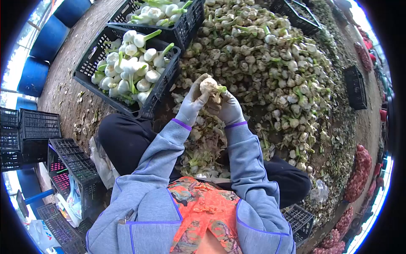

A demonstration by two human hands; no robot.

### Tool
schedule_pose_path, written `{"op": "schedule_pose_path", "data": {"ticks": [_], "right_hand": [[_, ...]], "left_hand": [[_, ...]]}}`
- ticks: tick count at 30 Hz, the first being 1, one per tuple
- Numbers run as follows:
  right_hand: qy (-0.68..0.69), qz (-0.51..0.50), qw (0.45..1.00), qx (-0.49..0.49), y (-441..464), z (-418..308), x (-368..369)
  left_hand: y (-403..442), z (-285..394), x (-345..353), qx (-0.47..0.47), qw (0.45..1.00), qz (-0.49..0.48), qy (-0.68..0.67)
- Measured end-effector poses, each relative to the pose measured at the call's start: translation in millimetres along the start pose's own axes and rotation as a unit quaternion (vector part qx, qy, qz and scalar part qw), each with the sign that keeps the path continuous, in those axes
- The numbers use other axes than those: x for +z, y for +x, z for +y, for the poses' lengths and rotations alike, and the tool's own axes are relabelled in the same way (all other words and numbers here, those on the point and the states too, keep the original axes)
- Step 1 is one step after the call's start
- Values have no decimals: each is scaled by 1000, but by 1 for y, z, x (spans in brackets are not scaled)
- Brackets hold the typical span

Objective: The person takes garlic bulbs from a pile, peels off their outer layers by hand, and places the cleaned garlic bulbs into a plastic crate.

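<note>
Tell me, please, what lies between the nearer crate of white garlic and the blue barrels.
The head view shows brown ground between the nearer crate and the blue barrels, with small scraps scattered on it.

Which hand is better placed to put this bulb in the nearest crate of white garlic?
Probably the left hand: its fingers are already around the bulb, and it's on the crate's side. The right hand, by the stem, is farther away.
</note>
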State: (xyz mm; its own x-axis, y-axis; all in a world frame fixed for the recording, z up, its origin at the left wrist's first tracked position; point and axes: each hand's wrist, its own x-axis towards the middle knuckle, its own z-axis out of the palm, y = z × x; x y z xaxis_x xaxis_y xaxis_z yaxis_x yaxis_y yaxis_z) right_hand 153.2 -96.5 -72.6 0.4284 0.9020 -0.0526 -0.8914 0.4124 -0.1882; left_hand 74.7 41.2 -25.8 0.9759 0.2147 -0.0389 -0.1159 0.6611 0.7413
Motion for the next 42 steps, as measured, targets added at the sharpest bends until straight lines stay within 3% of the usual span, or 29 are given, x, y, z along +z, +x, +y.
{"op": "schedule_pose_path", "data": {"ticks": [2,5,7,8,9,11,15,26,28,29,31,32,35,38,42], "right_hand": [[-38,53,997,-30,-15,4,24],[-62,17,997,-40,-28,14,44],[-150,89,968,-179,-38,31,93],[-200,125,948,-216,-42,41,118],[-203,122,947,-217,-46,43,127],[-343,129,904,-221,-55,48,139],[-362,204,871,-263,-57,57,152],[-310,161,901,-259,-75,63,151],[-428,177,838,-288,-75,57,139],[-427,177,838,-288,-77,53,133],[-580,155,738,-307,-82,48,130],[-580,156,739,-307,-83,48,128],[-482,219,813,-243,-85,47,134],[-439,200,832,-275,-79,61,148],[-423,215,839,-266,-78,59,136]], "left_hand": [[-8,7,8,112,986,-88,89],[-24,14,19,176,974,-65,124],[-37,25,27,118,992,-29,30],[-40,27,26,148,987,-36,52],[-45,29,27,176,981,-42,75],[-55,30,30,192,975,-48,104],[-69,28,31,207,965,-76,142],[-85,27,39,180,979,-91,38],[-87,26,38,134,988,-81,11],[-87,26,37,134,988,-81,12],[-89,28,35,43,998,-51,-1],[-90,26,34,41,998,-47,2],[-88,20,35,64,997,-48,1],[-84,17,33,110,992,-53,44],[-85,17,32,93,994,-36,35]]}}
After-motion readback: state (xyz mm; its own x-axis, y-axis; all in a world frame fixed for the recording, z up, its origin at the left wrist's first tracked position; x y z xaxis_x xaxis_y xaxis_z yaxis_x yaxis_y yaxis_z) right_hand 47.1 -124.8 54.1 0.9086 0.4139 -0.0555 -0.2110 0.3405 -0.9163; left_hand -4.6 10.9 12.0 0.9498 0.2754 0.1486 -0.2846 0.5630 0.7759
